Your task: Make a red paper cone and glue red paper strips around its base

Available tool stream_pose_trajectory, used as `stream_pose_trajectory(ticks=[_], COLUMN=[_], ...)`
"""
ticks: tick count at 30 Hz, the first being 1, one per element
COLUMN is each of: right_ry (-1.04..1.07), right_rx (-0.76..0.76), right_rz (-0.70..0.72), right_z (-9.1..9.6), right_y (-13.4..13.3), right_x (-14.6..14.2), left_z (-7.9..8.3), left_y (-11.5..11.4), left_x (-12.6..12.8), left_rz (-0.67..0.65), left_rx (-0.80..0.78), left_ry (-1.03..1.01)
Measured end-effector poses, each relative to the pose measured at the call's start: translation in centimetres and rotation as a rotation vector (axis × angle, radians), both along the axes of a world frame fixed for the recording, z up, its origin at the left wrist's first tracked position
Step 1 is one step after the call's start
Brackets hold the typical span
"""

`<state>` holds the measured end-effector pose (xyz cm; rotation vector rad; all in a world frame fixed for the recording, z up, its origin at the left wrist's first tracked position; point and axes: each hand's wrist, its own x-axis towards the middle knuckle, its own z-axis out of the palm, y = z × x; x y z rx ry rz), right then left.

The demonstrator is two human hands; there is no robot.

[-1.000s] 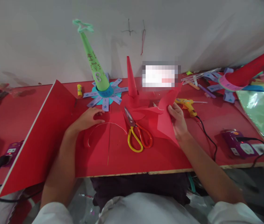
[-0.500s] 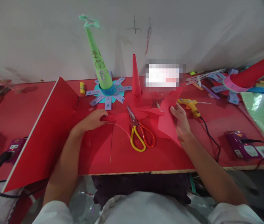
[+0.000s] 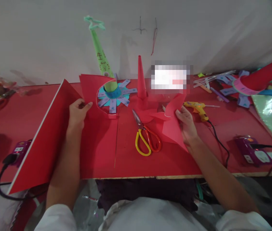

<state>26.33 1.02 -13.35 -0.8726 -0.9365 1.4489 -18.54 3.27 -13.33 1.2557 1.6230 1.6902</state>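
My left hand (image 3: 77,112) pinches a red paper sheet with a curved cut-out edge (image 3: 92,88), lifted upright in front of the green cone hat (image 3: 101,57). My right hand (image 3: 186,125) grips another piece of red paper (image 3: 171,123) at the middle right of the table. Scissors with a yellow and an orange handle (image 3: 144,136) lie between my hands, closed, blades pointing away. A small red cone (image 3: 141,78) stands behind them.
A large red sheet (image 3: 45,134) slopes off the table's left front. A yellow glue gun (image 3: 197,108) with a black cord lies right of my right hand. Purple power strips sit at the left (image 3: 19,150) and right (image 3: 250,150). Paper scraps and a red roll (image 3: 261,75) crowd the far right.
My left hand has moved left and raised the cut red paper off the table, standing it up before the green cone. My right hand has stayed on its paper.
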Motion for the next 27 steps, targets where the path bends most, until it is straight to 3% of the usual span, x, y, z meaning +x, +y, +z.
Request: stream_pose_trajectory(ticks=[3,8,14,18,20,22,25,27], right_ry=[-0.009,-0.04,-0.026,-0.02,-0.02,-0.033,-0.1,-0.127], right_rx=[-0.018,0.002,-0.025,-0.066,-0.102,-0.125,-0.083,-0.034], right_rz=[0.002,0.012,-0.004,0.01,0.012,0.003,-0.015,0.03], right_z=[0.1,0.0,-0.3,-0.9,-1.4,-1.8,-1.9,-1.7], right_y=[0.0,-0.1,-0.1,0.2,0.2,0.2,-0.2,-0.5], right_x=[0.0,0.0,0.0,0.1,0.2,0.1,-0.3,-0.7], left_z=[-0.7,-1.1,0.0,0.7,0.7,0.4,-0.5,-1.3], left_y=[0.2,0.7,0.6,-1.3,-2.9,-4.6,-6.8,-7.5], left_x=[0.0,0.5,2.0,5.9,8.7,11.5,15.1,16.7], left_rz=[0.097,0.203,0.074,0.005,-0.139,-0.422,-0.831,-0.957], left_rx=[-0.053,0.015,0.029,0.141,0.089,-0.054,-0.252,-0.263], left_ry=[0.043,-0.101,-0.249,-0.143,0.021,0.163,0.079,-0.021])
